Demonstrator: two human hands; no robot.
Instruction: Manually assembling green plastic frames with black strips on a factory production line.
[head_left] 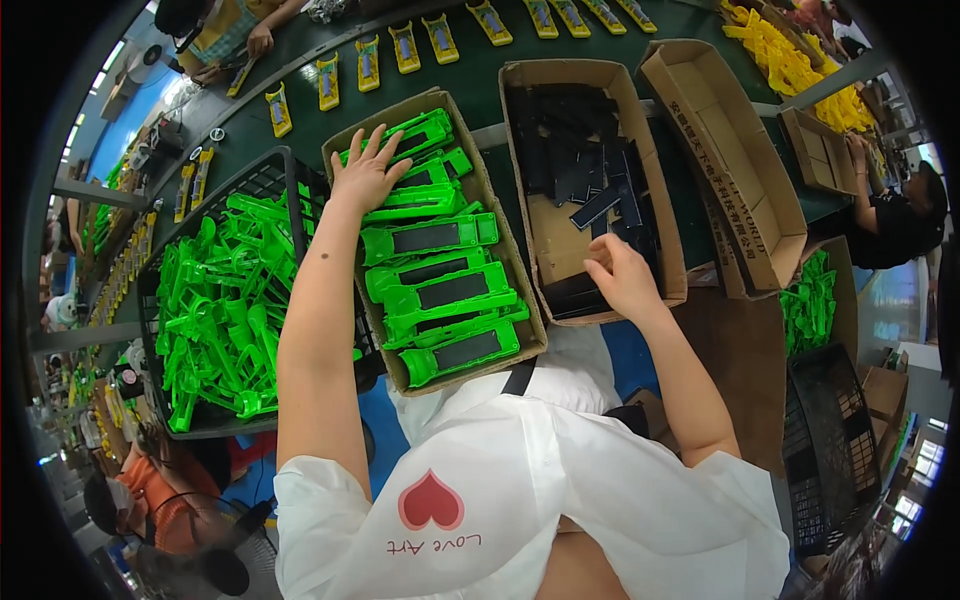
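In the head view, the left hand (365, 172) lies flat with fingers spread on the green plastic pieces (440, 285) stacked in the middle cardboard box (400, 375), gripping nothing. The right hand (620, 275), fingers loosely curled, touches the black flat parts (585, 165) in the box on the right (665, 215). A black crate (265, 170) of loose green parts stands left.

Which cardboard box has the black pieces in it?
The middle cardboard box, where the right hand reaches in. The box under the left hand holds green parts, and the far-right box looks empty.
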